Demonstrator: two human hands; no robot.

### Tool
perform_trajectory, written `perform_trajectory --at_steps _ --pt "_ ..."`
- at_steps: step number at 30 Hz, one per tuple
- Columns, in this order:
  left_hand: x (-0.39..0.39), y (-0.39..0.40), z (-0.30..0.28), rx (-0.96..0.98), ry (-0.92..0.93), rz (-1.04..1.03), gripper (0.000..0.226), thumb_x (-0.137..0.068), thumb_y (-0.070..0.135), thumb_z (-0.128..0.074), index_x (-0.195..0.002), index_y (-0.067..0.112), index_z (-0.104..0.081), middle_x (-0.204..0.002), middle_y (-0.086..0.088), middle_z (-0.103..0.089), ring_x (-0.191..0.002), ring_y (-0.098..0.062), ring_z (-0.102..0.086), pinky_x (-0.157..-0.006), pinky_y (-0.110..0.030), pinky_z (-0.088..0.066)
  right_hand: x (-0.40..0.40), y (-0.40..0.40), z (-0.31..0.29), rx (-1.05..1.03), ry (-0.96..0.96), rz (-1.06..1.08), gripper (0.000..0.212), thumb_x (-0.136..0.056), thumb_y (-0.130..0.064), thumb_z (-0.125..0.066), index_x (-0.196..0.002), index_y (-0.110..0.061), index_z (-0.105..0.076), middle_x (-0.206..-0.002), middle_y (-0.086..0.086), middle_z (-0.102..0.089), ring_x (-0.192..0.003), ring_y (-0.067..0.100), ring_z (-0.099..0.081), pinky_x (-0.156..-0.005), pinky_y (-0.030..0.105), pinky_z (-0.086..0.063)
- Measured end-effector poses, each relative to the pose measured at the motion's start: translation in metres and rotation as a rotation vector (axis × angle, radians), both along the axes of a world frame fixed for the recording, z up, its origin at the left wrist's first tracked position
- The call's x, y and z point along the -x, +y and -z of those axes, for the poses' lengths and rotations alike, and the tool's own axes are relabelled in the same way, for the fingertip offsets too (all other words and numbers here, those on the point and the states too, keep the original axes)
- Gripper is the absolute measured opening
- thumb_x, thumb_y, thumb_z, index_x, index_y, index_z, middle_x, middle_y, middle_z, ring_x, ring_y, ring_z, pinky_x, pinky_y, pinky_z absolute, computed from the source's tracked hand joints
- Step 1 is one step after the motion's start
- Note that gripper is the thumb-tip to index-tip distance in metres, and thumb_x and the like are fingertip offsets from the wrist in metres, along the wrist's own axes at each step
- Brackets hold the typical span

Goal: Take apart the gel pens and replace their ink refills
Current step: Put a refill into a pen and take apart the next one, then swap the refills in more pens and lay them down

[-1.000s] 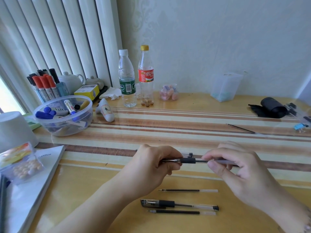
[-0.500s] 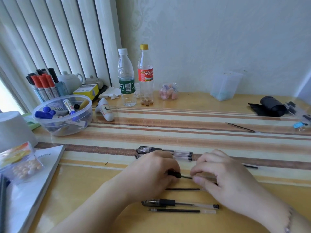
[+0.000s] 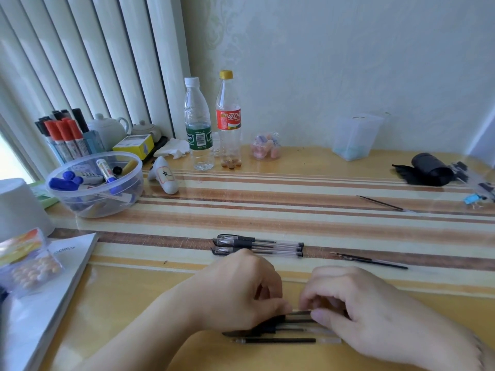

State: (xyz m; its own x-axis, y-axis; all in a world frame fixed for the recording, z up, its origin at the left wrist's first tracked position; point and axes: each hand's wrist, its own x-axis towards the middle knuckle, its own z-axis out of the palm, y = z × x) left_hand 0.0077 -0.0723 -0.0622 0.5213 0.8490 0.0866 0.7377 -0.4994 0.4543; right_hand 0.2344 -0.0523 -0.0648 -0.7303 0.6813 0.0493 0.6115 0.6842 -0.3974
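Low in the frame's centre, the left hand (image 3: 241,293) and right hand (image 3: 356,303) both pinch a gel pen (image 3: 297,315) on the desk (image 3: 294,210); a loose refill (image 3: 281,340) lies just below it.

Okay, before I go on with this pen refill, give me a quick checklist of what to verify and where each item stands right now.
1. Both hands on the work: left hand and right hand meet low over the yellow wooden desk: ok.
2. Grip on a thin dark pen part: ok.
3. Which part it is: cannot tell.
4. Loose black ink refill nearest you: ok.
5. Three capped clear gel pens grouped behind: ok.
6. Two refills on the right, apart: ok.
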Motion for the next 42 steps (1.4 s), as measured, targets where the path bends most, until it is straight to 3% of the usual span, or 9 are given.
perform_trajectory --at_steps 5,8,12,17,27,32,34,38,42 --pt "0.007 0.009 0.006 -0.152 -0.108 -0.147 0.015 -0.087 0.037 -0.065 -0.084 0.023 -0.071 -0.078 0.009 -0.063 -0.072 -0.007 -0.057 -0.066 -0.026 -0.050 -0.006 0.004 -0.011 -0.023 0.029 0.100 0.021 -0.086 -0.056 -0.052 -0.091 -0.040 -0.065 -0.094 -0.027 -0.058 -0.090 -0.001 -0.053 -0.071 0.016 -0.045" --pt "0.021 0.019 0.012 -0.327 -0.078 -0.303 0.006 -0.086 0.031 -0.067 -0.088 0.026 -0.069 -0.086 0.014 -0.061 -0.082 -0.007 -0.056 -0.069 -0.032 -0.053 -0.026 0.022 -0.015 -0.148 0.055 0.352 0.010 -0.083 -0.047 -0.062 -0.076 -0.040 -0.062 -0.083 -0.024 -0.060 -0.079 -0.001 -0.054 -0.062 0.019 -0.044" --pt "0.026 0.022 0.016 -0.349 0.019 -0.372 0.012 -0.085 0.032 -0.068 -0.096 0.026 -0.071 -0.094 0.012 -0.063 -0.092 -0.012 -0.056 -0.076 -0.032 -0.052 -0.049 0.040 -0.012 -0.182 -0.123 0.556 0.014 -0.084 -0.041 -0.067 -0.073 -0.040 -0.058 -0.082 -0.025 -0.055 -0.070 -0.005 -0.046 -0.052 0.021 -0.037" --pt "0.025 0.023 0.017 -0.329 0.025 -0.374 0.015 -0.086 0.033 -0.067 -0.099 0.028 -0.069 -0.094 0.013 -0.061 -0.094 -0.011 -0.053 -0.079 -0.029 -0.050 -0.056 0.045 -0.010 -0.054 -0.152 0.553 0.014 -0.082 -0.044 -0.068 -0.072 -0.038 -0.060 -0.081 -0.023 -0.057 -0.073 -0.002 -0.052 -0.063 0.028 -0.050" --pt "0.025 0.024 0.017 -0.271 0.041 -0.358 0.015 -0.090 0.030 -0.062 -0.103 0.027 -0.065 -0.093 0.017 -0.048 -0.099 -0.010 -0.047 -0.087 -0.025 -0.044 -0.061 0.049 -0.006 0.033 -0.126 0.493 0.014 -0.082 -0.034 -0.072 -0.072 -0.036 -0.063 -0.084 -0.021 -0.057 -0.074 0.004 -0.052 -0.063 0.024 -0.042" --pt "0.024 0.025 0.019 -0.255 0.026 -0.375 0.015 -0.090 0.030 -0.062 -0.104 0.025 -0.065 -0.094 0.016 -0.047 -0.099 -0.010 -0.045 -0.087 -0.024 -0.042 -0.060 0.048 -0.005 -0.033 -0.146 0.454 0.017 -0.090 -0.032 -0.062 -0.074 -0.036 -0.058 -0.093 -0.026 -0.053 -0.098 -0.011 -0.040 -0.078 0.024 -0.038" --pt "0.023 0.025 0.019 -0.268 0.037 -0.367 0.014 -0.090 0.030 -0.061 -0.103 0.024 -0.065 -0.094 0.016 -0.048 -0.098 -0.010 -0.044 -0.086 -0.025 -0.043 -0.058 0.045 -0.009 -0.058 -0.088 0.450 0.018 -0.094 -0.029 -0.056 -0.077 -0.037 -0.055 -0.091 -0.024 -0.054 -0.095 -0.013 -0.040 -0.073 0.021 -0.036" --pt "0.021 0.023 0.018 -0.342 0.095 -0.328 0.009 -0.091 0.021 -0.059 -0.099 0.021 -0.064 -0.098 0.010 -0.056 -0.095 -0.015 -0.046 -0.083 -0.031 -0.046 -0.042 0.031 -0.016 -0.072 0.168 0.439 0.014 -0.096 -0.033 -0.046 -0.084 -0.036 -0.051 -0.073 -0.006 -0.060 -0.065 0.011 -0.053 -0.057 0.027 -0.043" --pt "0.013 0.017 0.011 -0.421 0.039 -0.281 0.005 -0.092 0.015 -0.058 -0.094 0.019 -0.058 -0.093 0.008 -0.059 -0.083 -0.016 -0.051 -0.071 -0.028 -0.046 -0.018 0.019 -0.015 -0.016 0.451 0.369 0.025 -0.086 -0.060 -0.048 -0.086 -0.037 -0.058 -0.068 0.012 -0.061 -0.058 0.022 -0.057 -0.054 0.035 -0.048"
